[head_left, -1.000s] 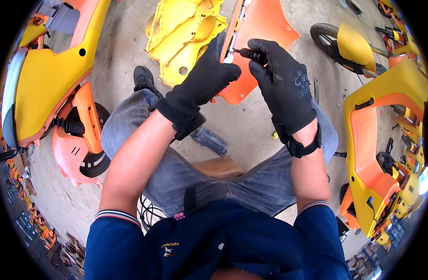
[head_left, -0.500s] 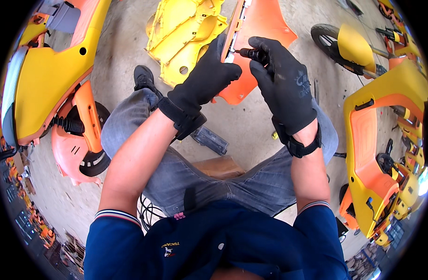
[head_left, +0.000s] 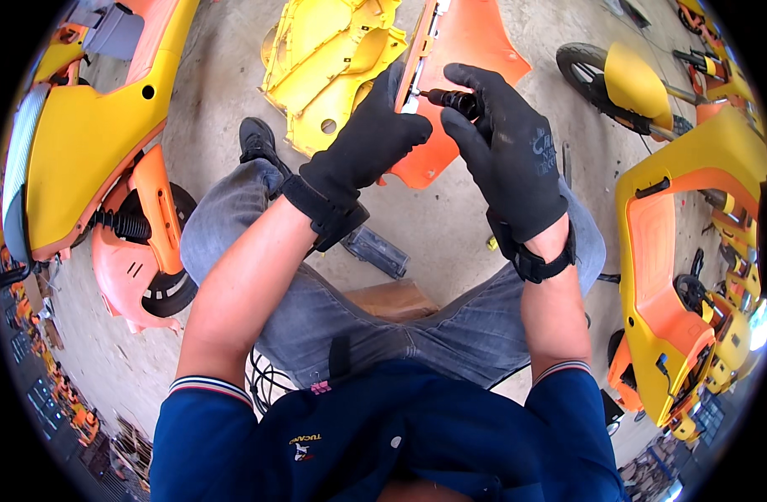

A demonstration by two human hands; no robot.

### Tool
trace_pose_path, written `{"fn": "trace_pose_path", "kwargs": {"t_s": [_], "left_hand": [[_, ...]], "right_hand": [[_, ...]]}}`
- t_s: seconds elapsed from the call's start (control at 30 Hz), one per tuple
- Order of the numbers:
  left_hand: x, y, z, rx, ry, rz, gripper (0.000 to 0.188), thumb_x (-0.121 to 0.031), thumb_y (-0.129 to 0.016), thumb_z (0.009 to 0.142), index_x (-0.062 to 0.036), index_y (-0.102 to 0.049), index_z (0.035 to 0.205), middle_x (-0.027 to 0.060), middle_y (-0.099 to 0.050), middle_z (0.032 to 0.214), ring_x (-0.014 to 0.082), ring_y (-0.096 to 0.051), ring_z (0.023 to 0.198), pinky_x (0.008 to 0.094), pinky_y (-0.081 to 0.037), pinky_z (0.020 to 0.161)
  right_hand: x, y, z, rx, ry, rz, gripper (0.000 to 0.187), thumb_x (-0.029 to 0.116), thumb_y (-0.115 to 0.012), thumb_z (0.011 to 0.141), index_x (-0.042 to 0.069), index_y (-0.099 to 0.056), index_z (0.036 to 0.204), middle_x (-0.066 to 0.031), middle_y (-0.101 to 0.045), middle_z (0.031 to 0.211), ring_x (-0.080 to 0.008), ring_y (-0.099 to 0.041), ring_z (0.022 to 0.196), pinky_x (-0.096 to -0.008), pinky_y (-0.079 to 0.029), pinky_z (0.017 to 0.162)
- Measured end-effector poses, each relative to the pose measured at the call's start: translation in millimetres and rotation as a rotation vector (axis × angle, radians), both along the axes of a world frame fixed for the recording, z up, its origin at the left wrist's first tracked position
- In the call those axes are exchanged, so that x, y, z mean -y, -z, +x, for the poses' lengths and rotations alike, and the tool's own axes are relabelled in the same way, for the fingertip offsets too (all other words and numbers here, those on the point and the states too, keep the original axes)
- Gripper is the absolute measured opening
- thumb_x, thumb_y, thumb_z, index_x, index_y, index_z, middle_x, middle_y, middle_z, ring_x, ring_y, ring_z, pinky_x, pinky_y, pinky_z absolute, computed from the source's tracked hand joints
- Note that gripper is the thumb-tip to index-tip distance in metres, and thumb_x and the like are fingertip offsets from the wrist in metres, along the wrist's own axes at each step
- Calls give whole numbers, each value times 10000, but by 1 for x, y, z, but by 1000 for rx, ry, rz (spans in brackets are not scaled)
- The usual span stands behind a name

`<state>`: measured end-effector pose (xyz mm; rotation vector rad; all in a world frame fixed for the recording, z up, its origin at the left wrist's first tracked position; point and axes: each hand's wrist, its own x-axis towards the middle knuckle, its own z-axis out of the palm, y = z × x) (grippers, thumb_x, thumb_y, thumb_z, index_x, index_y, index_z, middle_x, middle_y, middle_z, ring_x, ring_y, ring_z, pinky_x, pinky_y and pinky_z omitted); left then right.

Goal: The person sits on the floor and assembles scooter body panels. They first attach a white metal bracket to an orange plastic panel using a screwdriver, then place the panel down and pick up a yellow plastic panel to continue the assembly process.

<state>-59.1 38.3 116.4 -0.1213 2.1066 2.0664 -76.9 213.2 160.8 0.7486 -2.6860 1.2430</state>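
Both my hands wear black gloves. My left hand grips the left edge of an orange plastic panel, its fingers partly hidden behind that edge. In my right hand is a short black screwdriver, pinched by its handle between thumb and fingers. The screwdriver's tip points left and meets the panel's edge beside a whitish strip, close to my left fingertips. Whatever the tip touches is too small to make out.
A yellow plastic shell lies beyond my left hand. Yellow-and-orange scooter bodies stand at left and right. A black wheel is at the far right. Between my legs lie a dark rectangular object and brown cardboard.
My right fingers and thumb have shifted very slightly around the screwdriver. The left hand and the orange panel stay almost where they were.
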Motion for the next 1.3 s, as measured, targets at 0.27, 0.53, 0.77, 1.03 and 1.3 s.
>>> {"fn": "trace_pose_path", "kwargs": {"t_s": [0.27,0.53,0.77,1.03,1.3], "left_hand": [[0,0,-1,-22,5,-55,660,-139,-595,743,-6,-423,1366,60,-575,888,102,-536,696,251,-477,609],[-1,5,-1,-58,-18,-17,659,-138,-594,739,-6,-426,1363,58,-563,905,105,-523,704,256,-476,621],[0,3,-3,-63,-1,-27,658,-139,-595,746,-10,-423,1368,62,-566,911,104,-521,689,242,-471,606],[1,2,1,-19,21,-35,677,-129,-600,745,-15,-406,1383,67,-570,923,103,-524,682,247,-472,582],[0,-7,0,1,18,-31,651,-116,-595,742,-8,-427,1361,59,-568,912,100,-524,710,257,-475,599]], "right_hand": [[-2,3,0,-53,26,87,226,128,-666,870,60,-592,1072,-123,-685,856,-313,-671,794,-378,-534,704],[-1,-1,1,70,33,-20,241,134,-667,874,55,-593,1090,-127,-685,918,-303,-680,828,-376,-542,711],[-5,4,-3,-56,-28,66,253,149,-655,887,52,-577,1107,-139,-684,913,-308,-682,819,-388,-538,697],[-1,3,0,-23,72,95,263,177,-670,879,53,-581,1093,-155,-688,901,-318,-681,803,-383,-534,687],[-4,5,-3,-97,7,74,250,151,-666,868,58,-580,1084,-137,-686,880,-319,-677,809,-382,-535,696]]}}
